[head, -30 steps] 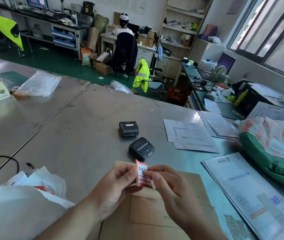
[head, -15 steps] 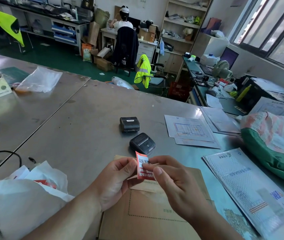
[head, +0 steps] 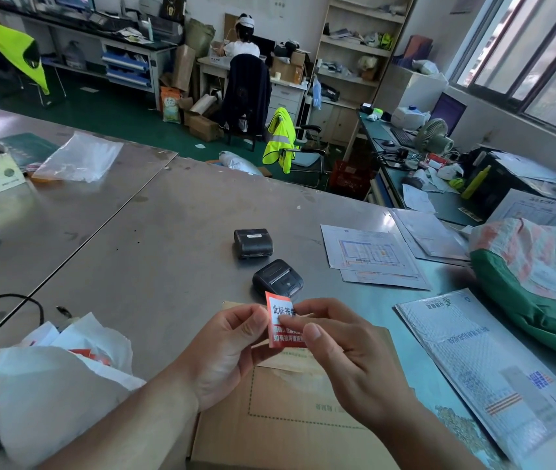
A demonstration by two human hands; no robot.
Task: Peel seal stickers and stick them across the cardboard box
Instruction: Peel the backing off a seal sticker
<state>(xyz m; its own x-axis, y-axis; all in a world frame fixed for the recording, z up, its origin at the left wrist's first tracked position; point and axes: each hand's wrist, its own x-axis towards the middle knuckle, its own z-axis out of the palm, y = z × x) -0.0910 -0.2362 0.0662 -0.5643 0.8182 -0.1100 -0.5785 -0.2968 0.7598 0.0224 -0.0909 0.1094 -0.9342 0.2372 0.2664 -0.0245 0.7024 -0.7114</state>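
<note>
Sticker (head: pixel 279 312): red-white rectangle | left grip (head: pixel 225 354), right grip (head: pixel 347 361) pinching it | cardboard box (head: pixel 286 418) flat

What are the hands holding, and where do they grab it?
A red and white seal sticker: left hand pinches its left edge, right hand its right side.

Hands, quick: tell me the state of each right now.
Left hand: closed, pinching the seal sticker at its left edge.
Right hand: closed, pinching the same sticker at its right edge.

Green floor (head: pixel 127 113), steel tables (head: pixel 168 239), shelving (head: pixel 354 62) (cluttered), daylit windows (head: pixel 540 56).
</note>
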